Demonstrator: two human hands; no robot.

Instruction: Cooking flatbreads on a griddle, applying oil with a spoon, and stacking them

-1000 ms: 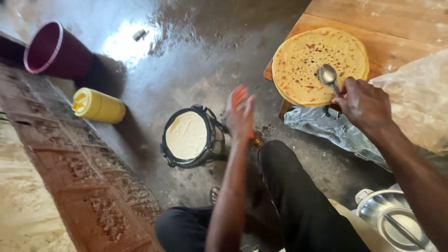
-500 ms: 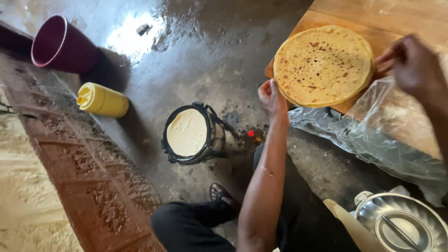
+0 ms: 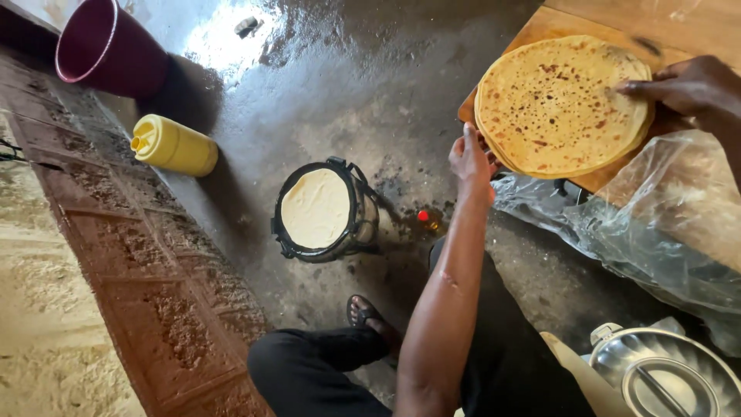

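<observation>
I am looking down from head height at a dark, wet concrete floor (image 3: 324,85) that shines where light falls on it near the top. Along my left runs a band of reddish patterned paving (image 3: 131,262), and beyond it pale sandy ground (image 3: 38,324).

My left hand (image 3: 471,158) reaches forward with its fingers loosely open, touching the near edge of a stack of round golden flatbreads (image 3: 559,104) speckled with brown spots. My right hand (image 3: 691,85) comes in from the right, fingers stretched flat on the far right rim of the top flatbread. Neither hand grips anything. The stack lies on a wooden board (image 3: 594,181) at the upper right, with wooden planks behind it.

On the floor in front of me stands a small black charcoal stove (image 3: 363,224) with a pan on top, and a pale uncooked round of dough (image 3: 315,208) lies flat in it. To its left a yellow plastic bottle (image 3: 174,145) lies on its side, and farther back sits a maroon bucket (image 3: 104,50). Crumpled clear plastic sheeting (image 3: 641,239) spreads below the board at my right. At the bottom right corner is a shiny metal pot lid (image 3: 664,374). My legs in black trousers fold beneath me, one sandalled foot (image 3: 367,313) showing.
</observation>
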